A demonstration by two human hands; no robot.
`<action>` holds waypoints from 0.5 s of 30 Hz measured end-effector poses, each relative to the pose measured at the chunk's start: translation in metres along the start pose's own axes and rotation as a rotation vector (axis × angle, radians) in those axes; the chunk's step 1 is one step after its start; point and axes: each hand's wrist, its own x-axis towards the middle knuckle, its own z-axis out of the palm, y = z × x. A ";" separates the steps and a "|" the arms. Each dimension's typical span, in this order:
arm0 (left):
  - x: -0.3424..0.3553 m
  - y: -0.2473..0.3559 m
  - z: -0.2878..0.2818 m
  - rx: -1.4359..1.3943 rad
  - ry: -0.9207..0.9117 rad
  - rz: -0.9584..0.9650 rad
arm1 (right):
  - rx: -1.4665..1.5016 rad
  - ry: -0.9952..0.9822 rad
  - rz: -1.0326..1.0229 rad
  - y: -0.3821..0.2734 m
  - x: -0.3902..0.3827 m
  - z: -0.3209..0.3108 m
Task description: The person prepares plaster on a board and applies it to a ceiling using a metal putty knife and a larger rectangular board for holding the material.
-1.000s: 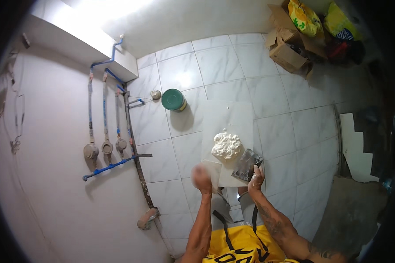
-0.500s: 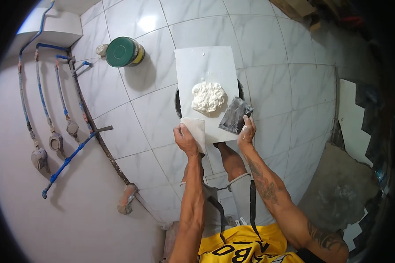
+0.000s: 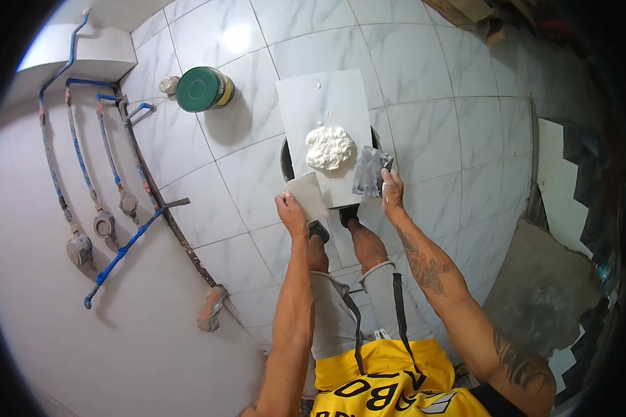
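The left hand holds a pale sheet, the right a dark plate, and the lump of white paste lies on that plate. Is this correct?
Not quite: in the head view, the lump of white paste lies on the white board, not the dark plate. The left hand does hold a pale sheet, and the right hand the dark plate.

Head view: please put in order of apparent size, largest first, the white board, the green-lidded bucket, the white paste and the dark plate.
1. White board
2. Green-lidded bucket
3. White paste and dark plate: too alike to rank.
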 end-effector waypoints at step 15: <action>-0.011 -0.052 -0.005 -0.159 0.097 -0.281 | 0.005 -0.090 0.141 0.032 -0.022 -0.066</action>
